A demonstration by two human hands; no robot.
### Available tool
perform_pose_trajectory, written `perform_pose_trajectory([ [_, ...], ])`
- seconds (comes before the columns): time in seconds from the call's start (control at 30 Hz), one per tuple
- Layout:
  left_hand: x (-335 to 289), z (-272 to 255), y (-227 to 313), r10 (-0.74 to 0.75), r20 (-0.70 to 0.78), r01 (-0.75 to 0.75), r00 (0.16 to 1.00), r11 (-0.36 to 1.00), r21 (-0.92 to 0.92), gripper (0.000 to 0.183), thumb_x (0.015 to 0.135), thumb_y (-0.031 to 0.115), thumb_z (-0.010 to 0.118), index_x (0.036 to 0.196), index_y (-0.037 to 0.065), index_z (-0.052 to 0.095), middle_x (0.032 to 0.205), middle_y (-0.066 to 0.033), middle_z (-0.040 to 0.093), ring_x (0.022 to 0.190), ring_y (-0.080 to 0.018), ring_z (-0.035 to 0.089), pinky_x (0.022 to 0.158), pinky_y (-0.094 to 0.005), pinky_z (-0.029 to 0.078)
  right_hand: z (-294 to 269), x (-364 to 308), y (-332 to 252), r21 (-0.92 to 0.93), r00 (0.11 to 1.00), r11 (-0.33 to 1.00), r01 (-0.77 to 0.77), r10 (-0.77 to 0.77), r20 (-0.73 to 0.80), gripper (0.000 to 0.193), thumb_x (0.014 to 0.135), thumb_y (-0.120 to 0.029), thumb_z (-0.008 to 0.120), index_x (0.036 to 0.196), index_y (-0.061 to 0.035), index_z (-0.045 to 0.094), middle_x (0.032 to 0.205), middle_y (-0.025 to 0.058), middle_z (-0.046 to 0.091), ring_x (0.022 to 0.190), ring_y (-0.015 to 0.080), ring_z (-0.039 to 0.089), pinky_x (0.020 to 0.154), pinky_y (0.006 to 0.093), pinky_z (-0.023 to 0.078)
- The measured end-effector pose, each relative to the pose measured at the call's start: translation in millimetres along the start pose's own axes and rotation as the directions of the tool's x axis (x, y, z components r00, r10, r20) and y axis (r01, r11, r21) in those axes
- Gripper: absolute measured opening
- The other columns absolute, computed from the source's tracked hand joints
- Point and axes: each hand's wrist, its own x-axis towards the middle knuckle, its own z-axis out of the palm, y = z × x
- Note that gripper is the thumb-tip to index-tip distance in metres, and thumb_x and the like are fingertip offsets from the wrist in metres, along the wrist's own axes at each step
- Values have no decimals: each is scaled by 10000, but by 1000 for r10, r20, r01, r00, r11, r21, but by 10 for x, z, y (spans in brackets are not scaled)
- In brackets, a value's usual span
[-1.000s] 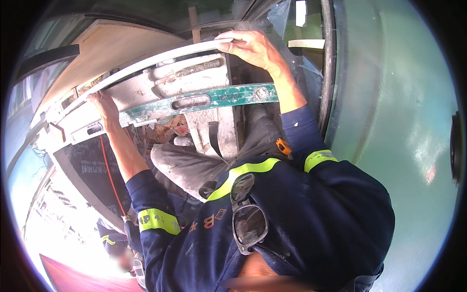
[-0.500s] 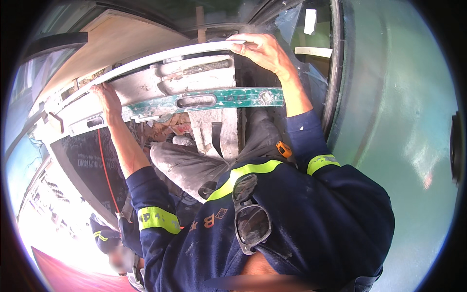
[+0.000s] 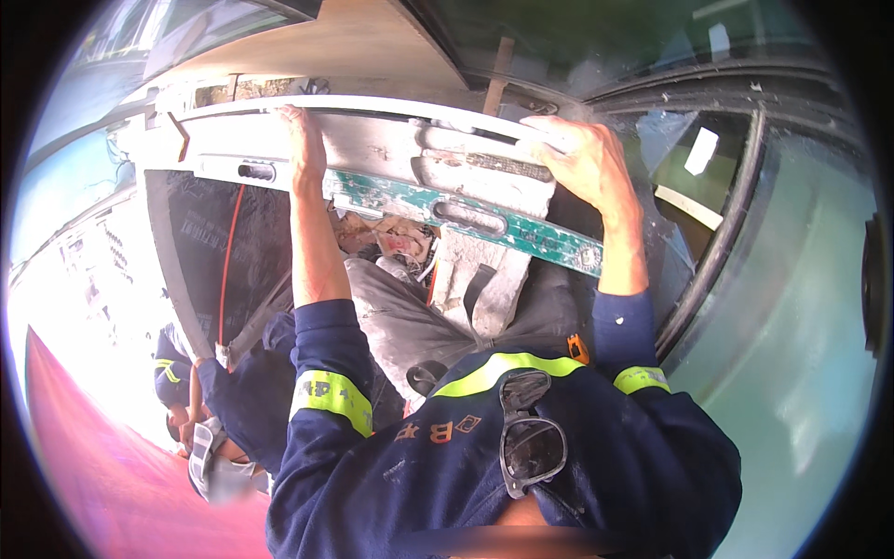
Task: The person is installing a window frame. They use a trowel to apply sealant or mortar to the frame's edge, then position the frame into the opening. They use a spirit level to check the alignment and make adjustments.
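A long, narrow white strip point(image 3: 419, 105) runs across the top of a pale, plaster-smeared ledge. My left hand point(image 3: 304, 142) is closed over the strip's edge, left of its middle, with the fingertips at the far side. At the strip's right end my right hand point(image 3: 587, 160) grips it between thumb and fingers. Below the strip, along the ledge's near side, lies a worn green level point(image 3: 391, 194) with long hand slots. Its left part looks whitish, and my left forearm crosses over it.
A co-worker point(image 3: 233, 391) crouches at the lower left, beside a dark panel point(image 3: 200, 252) with a red cord point(image 3: 230, 265). Rubble point(image 3: 396, 238) lies below the level. An orange tape measure point(image 3: 578, 348) is by my waist. A dark window frame point(image 3: 722, 252) stands at right.
The view has turned, so the ledge, strip and level now slope down to the right. Both hands keep hold of the strip. More of the co-worker shows at the lower left.
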Motion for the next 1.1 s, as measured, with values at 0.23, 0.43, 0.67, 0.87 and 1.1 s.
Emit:
perform_pose_trajectory([
  [0.23, -110, 67, 87, -8, -72, 8, 997, 1000, 7, 970, 1119, 689, 282, 1709, -24, -9, 1799, -236, -1, 1667, -343, 32, 1349, -439, 73, -166, 183, -280, -78, 969, 988, -130, 143, 199, 370, 922, -333, 796, 1257, -175, 781, 1015, 145, 805, 926, 335, 793, 810, 429, 619],
  [0.43, -188, 108, 201, -13, -104, 17, 994, 999, 40, 1009, 1101, 724, 283, 1710, -29, 0, 1795, -257, 23, 1667, -374, 51, 1347, -453, 90, 480, 736, -608, -93, 971, 982, 162, -142, 195, 347, 900, -236, 758, 1236, -152, 737, 1002, 161, 793, 931, 391, 771, 794, 499, 602],
  [0.67, -266, 225, 370, -44, -160, 69, 986, 986, 152, 1054, 1080, 764, 284, 1711, -35, 11, 1790, -282, 51, 1667, -411, 73, 1346, -469, 109, 804, 1281, -676, -148, 871, 918, 367, -284, 401, 218, 896, -209, 739, 1071, -101, 668, 896, 182, 759, 859, 435, 743, 726, 537, 576],
  [0.87, -910, 701, 770, 62, -403, 107, 913, 917, 384, 633, 1067, 469, 657, 1444, -33, 572, 1370, -290, 648, 1259, -427, 635, 1101, -504, 488, 786, 1251, -741, -224, 887, 921, 320, -208, 413, 323, 972, -369, 713, 1223, -167, 727, 979, 195, 781, 930, 437, 751, 780, 533, 590],
  [1.1, -1742, 1380, 741, 85, 148, -170, 985, 539, 825, 833, 824, 177, 808, 1589, 129, 481, 1323, -311, 584, 1257, -487, 594, 1087, -548, 510, 791, 1241, -879, -222, 912, 933, 283, -191, 363, 425, 994, -515, 682, 1270, -196, 735, 1038, 188, 789, 1003, 446, 744, 848, 534, 597],
])
